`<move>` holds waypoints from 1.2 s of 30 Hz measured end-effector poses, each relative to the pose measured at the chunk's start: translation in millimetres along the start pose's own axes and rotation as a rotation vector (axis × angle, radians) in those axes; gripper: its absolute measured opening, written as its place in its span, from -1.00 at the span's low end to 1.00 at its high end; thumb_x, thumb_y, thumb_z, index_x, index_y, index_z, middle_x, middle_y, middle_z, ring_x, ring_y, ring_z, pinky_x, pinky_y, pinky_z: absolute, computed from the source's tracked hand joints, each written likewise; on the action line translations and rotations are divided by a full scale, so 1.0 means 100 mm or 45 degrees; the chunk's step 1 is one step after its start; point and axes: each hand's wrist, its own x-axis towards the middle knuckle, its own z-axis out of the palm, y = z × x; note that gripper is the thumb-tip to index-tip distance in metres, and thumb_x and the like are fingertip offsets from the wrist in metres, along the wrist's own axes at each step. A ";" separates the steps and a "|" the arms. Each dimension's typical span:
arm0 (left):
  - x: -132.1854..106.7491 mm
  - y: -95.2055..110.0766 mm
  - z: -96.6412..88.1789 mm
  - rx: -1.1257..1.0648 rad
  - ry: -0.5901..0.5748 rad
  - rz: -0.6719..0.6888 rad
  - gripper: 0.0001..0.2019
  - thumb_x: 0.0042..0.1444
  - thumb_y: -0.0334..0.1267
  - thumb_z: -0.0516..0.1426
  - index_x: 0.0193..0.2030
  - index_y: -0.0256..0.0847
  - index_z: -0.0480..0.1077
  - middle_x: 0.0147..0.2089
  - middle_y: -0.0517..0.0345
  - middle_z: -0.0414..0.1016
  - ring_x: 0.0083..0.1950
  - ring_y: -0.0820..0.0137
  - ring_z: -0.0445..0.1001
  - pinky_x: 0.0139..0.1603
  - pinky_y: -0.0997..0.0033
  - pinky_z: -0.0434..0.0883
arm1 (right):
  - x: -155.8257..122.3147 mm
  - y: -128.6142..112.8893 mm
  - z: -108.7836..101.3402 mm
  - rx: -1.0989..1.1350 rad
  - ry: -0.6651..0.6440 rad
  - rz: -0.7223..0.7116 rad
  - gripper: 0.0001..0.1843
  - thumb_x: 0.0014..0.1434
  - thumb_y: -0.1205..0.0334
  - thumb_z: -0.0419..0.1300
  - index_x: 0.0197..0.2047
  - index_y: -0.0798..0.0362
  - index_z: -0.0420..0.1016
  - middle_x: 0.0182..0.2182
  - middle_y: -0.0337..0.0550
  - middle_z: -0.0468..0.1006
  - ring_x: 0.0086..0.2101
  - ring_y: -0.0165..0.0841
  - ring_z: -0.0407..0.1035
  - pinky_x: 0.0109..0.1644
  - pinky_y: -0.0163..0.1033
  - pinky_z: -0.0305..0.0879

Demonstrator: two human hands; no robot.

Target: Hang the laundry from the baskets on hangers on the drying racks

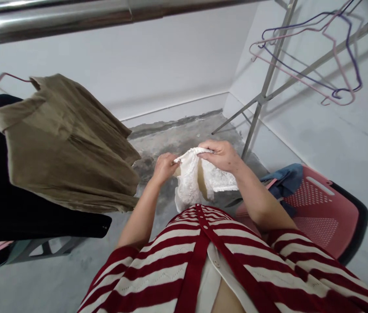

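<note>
A white lace garment (189,181) with beige patches hangs in front of my body, held up by its top edge. My left hand (165,167) pinches the left end of that edge. Thumb and fingers of my right hand (223,155) grip the edge a little farther right. Between the two hands the edge arches slightly, and the lace drapes below in folds. Part of the cloth passes behind my right wrist. The exact kind of garment cannot be made out.
An olive skirt (69,143) and black clothing (40,208) hang at left. A thick metal rail (53,17) crosses overhead. Pink and purple hangers (335,39) hang on a metal rack (262,99) at right. Below it stands a pink basket (336,213) with blue cloth (288,180) over its rim.
</note>
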 end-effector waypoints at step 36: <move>-0.62 0.31 -0.04 -0.190 0.506 -0.710 -0.60 -0.13 -0.03 0.10 -0.15 -0.12 0.49 -0.37 0.21 0.50 -0.33 0.36 0.43 -0.29 0.44 0.32 | -0.50 0.87 -2.07 -0.795 0.891 0.406 -0.66 0.15 0.24 0.08 -0.01 0.13 0.42 -0.14 -0.03 0.51 -0.21 -0.36 0.38 -0.08 -0.23 0.31</move>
